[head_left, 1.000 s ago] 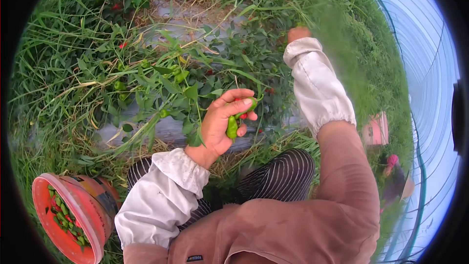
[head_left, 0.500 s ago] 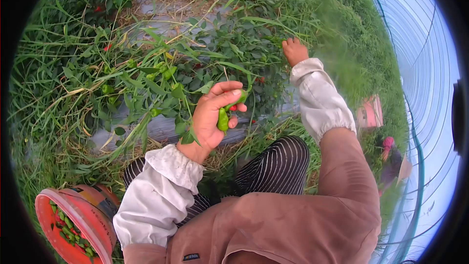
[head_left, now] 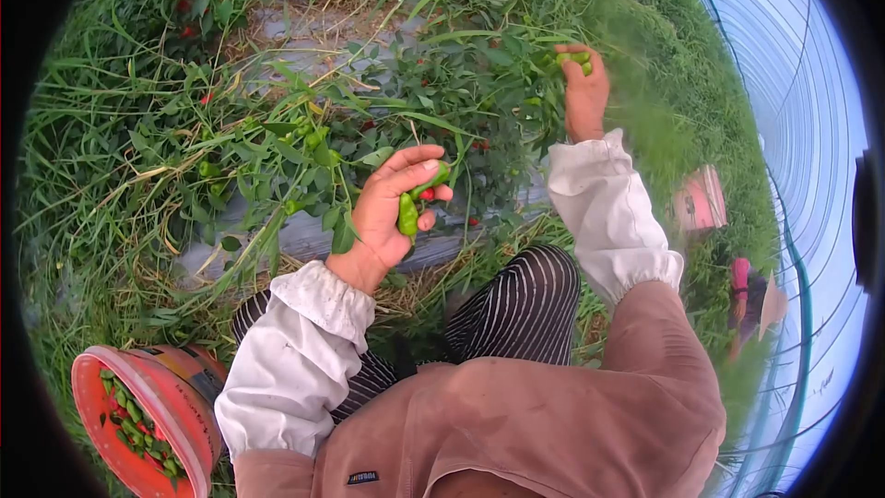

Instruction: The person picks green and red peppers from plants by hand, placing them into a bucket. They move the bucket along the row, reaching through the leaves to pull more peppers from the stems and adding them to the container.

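Note:
My left hand (head_left: pixel 376 212) is curled around several green peppers (head_left: pixel 408 214), with a bit of red pepper (head_left: pixel 428 194) showing between the fingers. It is held above the leafy pepper plants in front of my knees. Farther out to the right, my right hand (head_left: pixel 586 103) has its thumb and fingers closed on green peppers (head_left: pixel 577 59) at the edge of the foliage. Other green peppers (head_left: pixel 313 137) hang among the leaves left of my left hand.
An orange-red bucket (head_left: pixel 197 403) of green and red peppers stands at my lower left. Another bucket (head_left: pixel 701 198) is off to the right, near a person (head_left: pixel 751 300) and a pale hat. Tall grass and plastic ground sheeting (head_left: pixel 313 238) surround the plants. Clear plastic tunnel walling (head_left: pixel 811 83) curves along the right.
My right hand has shifted right and turned, and green peppers now show in its fingers. My left hand moves slightly left, still holding its peppers.

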